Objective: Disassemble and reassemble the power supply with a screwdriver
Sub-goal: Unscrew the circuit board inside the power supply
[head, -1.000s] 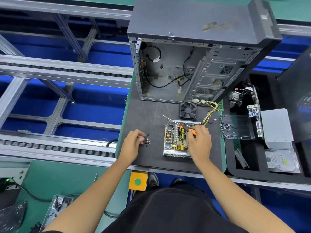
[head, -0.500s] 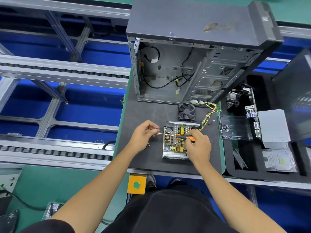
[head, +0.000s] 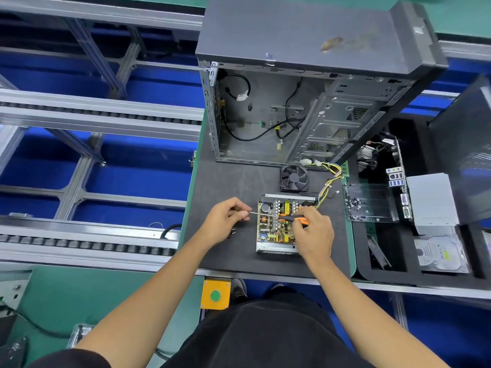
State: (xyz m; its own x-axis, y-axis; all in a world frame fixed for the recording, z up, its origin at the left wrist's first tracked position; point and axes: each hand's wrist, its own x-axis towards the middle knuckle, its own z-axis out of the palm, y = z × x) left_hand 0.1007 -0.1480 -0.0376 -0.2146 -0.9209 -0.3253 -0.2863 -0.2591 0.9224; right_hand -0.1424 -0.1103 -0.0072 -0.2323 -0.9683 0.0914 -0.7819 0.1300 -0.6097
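Head view: right hand point(head: 314, 235) gripping orange-handled steel screwdriver point(head: 292, 219) over open silver power supply with exposed circuit board point(head: 276, 227) on dark desk point(head: 231, 181), left hand point(head: 225, 219) pinching shaft tip, presumably seating small screw; risk: screw dropped among components.
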